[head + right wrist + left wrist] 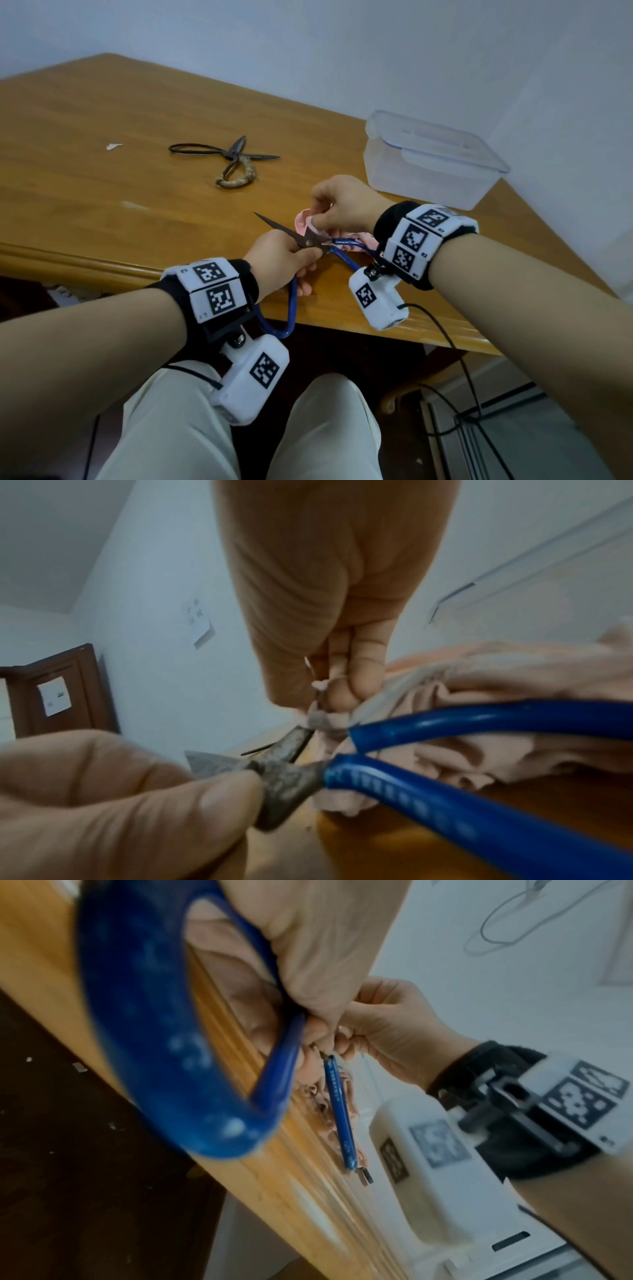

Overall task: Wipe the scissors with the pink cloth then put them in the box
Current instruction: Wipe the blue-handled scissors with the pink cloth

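Observation:
Blue-handled scissors (310, 242) with dark blades are held over the near edge of the wooden table (102, 192). My left hand (281, 262) grips them at the pivot, thumb on the metal (284, 780), one blue loop (143, 1031) hanging below the wrist. My right hand (337, 205) pinches the pink cloth (305, 221) against the far blade by the pivot; the cloth (496, 674) bunches under the other blue handle (479, 723). One bare blade tip (262, 217) points left. The clear plastic box (431, 161) stands at the table's right, lid on.
A second pair of old dark metal scissors (229, 159), blades apart and one handle wrapped, lies mid-table. A small white scrap (113, 146) lies further left. A black cable (455, 349) hangs from the right wrist past the table edge. My knees (239, 428) are below.

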The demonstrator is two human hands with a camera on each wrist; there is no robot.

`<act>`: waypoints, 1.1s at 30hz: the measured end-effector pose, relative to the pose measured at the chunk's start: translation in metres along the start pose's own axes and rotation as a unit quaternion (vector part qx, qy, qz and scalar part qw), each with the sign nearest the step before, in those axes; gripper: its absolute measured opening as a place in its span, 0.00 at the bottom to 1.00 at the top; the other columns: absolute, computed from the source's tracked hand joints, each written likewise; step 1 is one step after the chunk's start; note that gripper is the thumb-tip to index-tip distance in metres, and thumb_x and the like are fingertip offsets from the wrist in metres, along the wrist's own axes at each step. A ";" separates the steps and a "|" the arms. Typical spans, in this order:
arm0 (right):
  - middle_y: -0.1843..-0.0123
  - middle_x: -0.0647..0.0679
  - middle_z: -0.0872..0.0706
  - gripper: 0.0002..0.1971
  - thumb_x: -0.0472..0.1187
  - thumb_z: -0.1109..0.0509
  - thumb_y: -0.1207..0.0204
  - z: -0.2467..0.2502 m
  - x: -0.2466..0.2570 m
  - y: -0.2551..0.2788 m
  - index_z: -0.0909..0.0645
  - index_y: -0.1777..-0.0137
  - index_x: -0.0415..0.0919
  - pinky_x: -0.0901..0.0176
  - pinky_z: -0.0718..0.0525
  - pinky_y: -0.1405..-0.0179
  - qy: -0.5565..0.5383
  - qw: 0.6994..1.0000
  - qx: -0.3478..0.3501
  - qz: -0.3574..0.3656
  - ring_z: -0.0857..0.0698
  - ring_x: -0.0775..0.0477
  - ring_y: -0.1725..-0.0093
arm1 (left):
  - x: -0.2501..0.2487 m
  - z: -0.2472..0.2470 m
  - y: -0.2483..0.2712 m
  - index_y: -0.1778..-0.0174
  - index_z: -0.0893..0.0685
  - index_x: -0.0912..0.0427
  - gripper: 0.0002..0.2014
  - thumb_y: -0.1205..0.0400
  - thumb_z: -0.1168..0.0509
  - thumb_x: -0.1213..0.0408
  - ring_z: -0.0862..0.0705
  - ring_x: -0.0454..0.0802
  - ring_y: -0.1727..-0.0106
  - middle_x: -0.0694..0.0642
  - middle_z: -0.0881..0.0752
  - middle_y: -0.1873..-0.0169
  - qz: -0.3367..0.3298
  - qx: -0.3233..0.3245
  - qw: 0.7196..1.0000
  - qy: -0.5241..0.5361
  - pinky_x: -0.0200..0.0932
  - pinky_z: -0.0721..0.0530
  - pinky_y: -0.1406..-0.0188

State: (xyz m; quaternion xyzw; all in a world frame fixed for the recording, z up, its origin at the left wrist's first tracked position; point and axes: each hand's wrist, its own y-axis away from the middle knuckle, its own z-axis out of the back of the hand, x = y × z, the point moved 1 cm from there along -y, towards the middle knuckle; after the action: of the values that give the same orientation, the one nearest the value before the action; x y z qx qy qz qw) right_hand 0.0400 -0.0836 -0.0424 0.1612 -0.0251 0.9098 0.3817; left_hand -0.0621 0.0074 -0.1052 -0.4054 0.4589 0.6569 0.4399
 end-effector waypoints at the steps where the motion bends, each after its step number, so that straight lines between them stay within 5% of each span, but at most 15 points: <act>1: 0.64 0.51 0.19 0.06 0.35 0.30 0.26 0.001 0.001 -0.004 0.22 0.63 0.44 0.58 0.17 0.64 0.033 0.999 -0.030 -0.004 0.17 0.50 0.63 | 0.000 0.000 0.000 0.65 0.18 0.65 0.15 0.16 0.35 0.60 0.18 0.47 0.81 0.52 0.22 0.80 0.000 0.000 1.000 -0.002 0.39 0.15 0.75; 3: 0.65 0.54 0.22 0.05 0.37 0.30 0.25 0.002 0.002 -0.010 0.22 0.61 0.44 0.60 0.21 0.64 0.072 0.996 -0.054 -0.010 0.20 0.50 0.61 | 0.000 0.000 0.000 0.65 0.18 0.65 0.15 0.16 0.35 0.60 0.18 0.47 0.80 0.52 0.22 0.80 0.001 0.001 1.000 -0.003 0.38 0.16 0.76; 8: 0.65 0.46 0.15 0.10 0.32 0.29 0.27 0.001 0.003 -0.006 0.24 0.66 0.43 0.59 0.15 0.69 -0.029 0.999 0.040 -0.009 0.15 0.50 0.68 | 0.001 0.001 -0.001 0.65 0.18 0.65 0.14 0.16 0.35 0.60 0.18 0.48 0.80 0.53 0.22 0.78 0.005 0.000 1.000 0.000 0.37 0.16 0.78; 13: 0.54 0.45 0.19 0.02 0.38 0.35 0.22 0.004 -0.004 -0.022 0.24 0.56 0.41 0.54 0.22 0.56 0.185 0.980 -0.059 -0.047 0.19 0.43 0.52 | 0.000 0.001 0.001 0.64 0.18 0.66 0.14 0.16 0.35 0.60 0.18 0.48 0.80 0.54 0.23 0.79 -0.002 0.009 1.000 0.003 0.39 0.16 0.77; 16: 0.54 0.46 0.17 0.02 0.38 0.34 0.24 0.014 -0.004 -0.016 0.21 0.56 0.41 0.54 0.18 0.55 0.106 0.988 -0.113 -0.025 0.17 0.46 0.53 | -0.001 0.002 0.001 0.63 0.18 0.67 0.14 0.16 0.34 0.61 0.18 0.48 0.80 0.53 0.23 0.80 0.002 0.012 1.000 0.009 0.37 0.16 0.78; 19: 0.59 0.48 0.13 0.01 0.37 0.29 0.25 0.021 0.005 0.004 0.16 0.56 0.42 0.67 0.18 0.71 -0.058 0.998 -0.027 0.002 0.15 0.57 0.69 | -0.002 0.002 -0.001 0.64 0.18 0.67 0.14 0.16 0.34 0.61 0.18 0.47 0.82 0.54 0.23 0.79 0.013 0.016 1.000 0.013 0.36 0.16 0.80; 24: 0.59 0.52 0.12 0.07 0.40 0.24 0.27 0.005 0.005 0.016 0.10 0.50 0.41 0.64 0.14 0.65 -0.047 0.995 0.072 0.054 0.14 0.58 0.66 | -0.001 0.001 -0.001 0.63 0.17 0.67 0.12 0.17 0.32 0.62 0.18 0.47 0.82 0.53 0.23 0.80 0.013 0.014 1.000 0.023 0.38 0.15 0.79; 28: 0.58 0.45 0.10 0.07 0.36 0.23 0.28 0.001 0.001 0.016 0.10 0.52 0.36 0.57 0.13 0.69 -0.064 0.995 0.057 0.059 0.13 0.49 0.66 | 0.001 0.001 -0.001 0.64 0.17 0.66 0.13 0.17 0.33 0.62 0.18 0.46 0.82 0.52 0.23 0.81 0.003 0.020 1.000 0.017 0.37 0.16 0.80; 33: 0.61 0.52 0.14 0.05 0.40 0.25 0.26 -0.004 0.014 0.001 0.11 0.53 0.40 0.61 0.17 0.61 -0.005 0.997 0.016 0.071 0.15 0.52 0.61 | 0.004 0.001 -0.001 0.66 0.18 0.67 0.14 0.17 0.33 0.62 0.18 0.48 0.82 0.54 0.22 0.79 -0.016 0.002 1.000 0.020 0.38 0.18 0.80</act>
State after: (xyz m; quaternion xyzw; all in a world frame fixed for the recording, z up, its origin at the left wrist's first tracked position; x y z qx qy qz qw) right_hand 0.0289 -0.0738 -0.0420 0.1703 -0.0236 0.9339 0.3136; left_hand -0.0620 0.0093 -0.1090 -0.4248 0.4626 0.6402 0.4422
